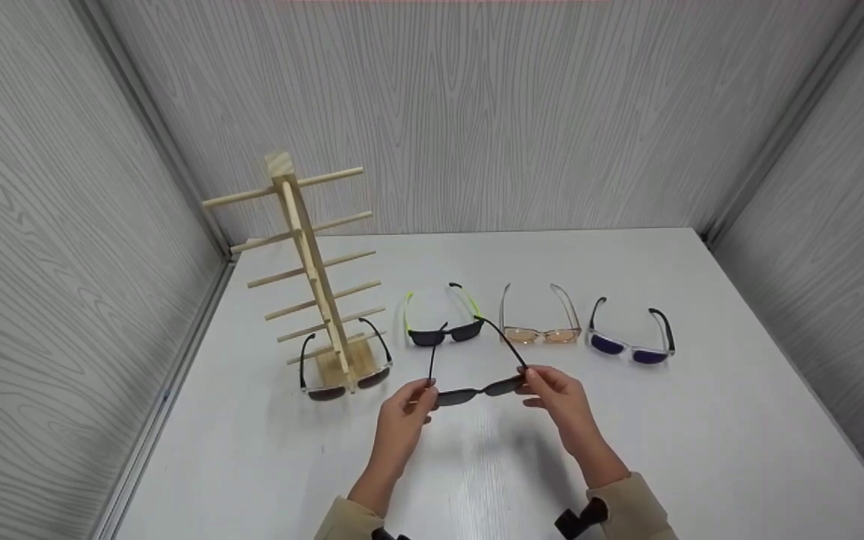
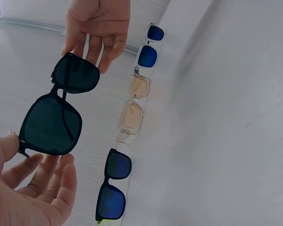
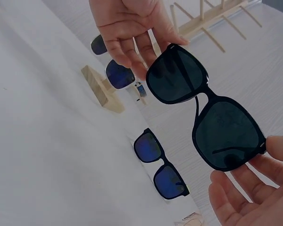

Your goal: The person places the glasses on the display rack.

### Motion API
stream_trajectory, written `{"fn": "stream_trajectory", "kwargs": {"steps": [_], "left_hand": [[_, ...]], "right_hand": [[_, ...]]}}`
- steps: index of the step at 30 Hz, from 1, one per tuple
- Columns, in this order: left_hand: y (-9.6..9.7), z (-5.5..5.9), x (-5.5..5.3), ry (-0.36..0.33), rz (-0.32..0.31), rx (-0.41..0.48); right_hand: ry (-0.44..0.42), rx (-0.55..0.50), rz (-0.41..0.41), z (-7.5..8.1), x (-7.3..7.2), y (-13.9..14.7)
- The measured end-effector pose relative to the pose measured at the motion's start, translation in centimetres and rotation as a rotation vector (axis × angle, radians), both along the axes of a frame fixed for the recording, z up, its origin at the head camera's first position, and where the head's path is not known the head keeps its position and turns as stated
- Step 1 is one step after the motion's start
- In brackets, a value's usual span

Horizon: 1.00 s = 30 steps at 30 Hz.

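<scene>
Both hands hold a pair of black sunglasses [image 1: 456,397] above the table, temples unfolded and pointing away from the person. The left hand [image 1: 400,421] pinches the frame's left hinge corner between thumb and fingers. At the opposite corner, the right hand [image 1: 563,401] grips in the same way. Dark lenses [image 2: 51,123] fill the left wrist view between the two hands. Beyond them on the table lie black sunglasses with lime-green temples [image 1: 427,338], overlapped by the held pair's temple tips in the head view.
A wooden eyewear rack [image 1: 312,262] with several pegs stands at left; white-framed sunglasses [image 1: 326,393] sit low on it. Clear glasses with orange-tinted lenses [image 1: 541,336] and clear-framed sunglasses with blue lenses [image 1: 631,349] lie on the white table [image 1: 709,435]. Grey panels [image 1: 432,112] enclose the table.
</scene>
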<state>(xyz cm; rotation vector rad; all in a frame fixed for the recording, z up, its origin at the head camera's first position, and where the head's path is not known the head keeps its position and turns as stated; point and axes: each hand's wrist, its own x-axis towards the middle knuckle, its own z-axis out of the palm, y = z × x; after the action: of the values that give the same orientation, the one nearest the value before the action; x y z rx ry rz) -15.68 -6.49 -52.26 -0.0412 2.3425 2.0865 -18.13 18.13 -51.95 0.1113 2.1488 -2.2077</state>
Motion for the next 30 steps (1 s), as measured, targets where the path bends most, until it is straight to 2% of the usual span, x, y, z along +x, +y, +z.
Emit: {"fn": "stream_trajectory", "kwargs": {"steps": [5, 14, 23, 30], "left_hand": [[-1.0, 0.4, 0.2, -0.006, 0.005, -0.001], [-3.8, 1.1, 0.9, -0.014, 0.041, 0.017], [-6.1, 1.6, 1.7, -0.029, 0.117, 0.028], [-7.1, 2.1, 2.1, -0.033, 0.145, 0.051]], "right_hand": [[0.016, -0.005, 0.021, 0.2, -0.2, -1.0], [0.069, -0.003, 0.113, 0.5, -0.2, -3.2], [0.154, -0.013, 0.2, 1.0, -0.4, -5.4], [0.194, 0.006, 0.23, 1.4, -0.5, -6.6]]}}
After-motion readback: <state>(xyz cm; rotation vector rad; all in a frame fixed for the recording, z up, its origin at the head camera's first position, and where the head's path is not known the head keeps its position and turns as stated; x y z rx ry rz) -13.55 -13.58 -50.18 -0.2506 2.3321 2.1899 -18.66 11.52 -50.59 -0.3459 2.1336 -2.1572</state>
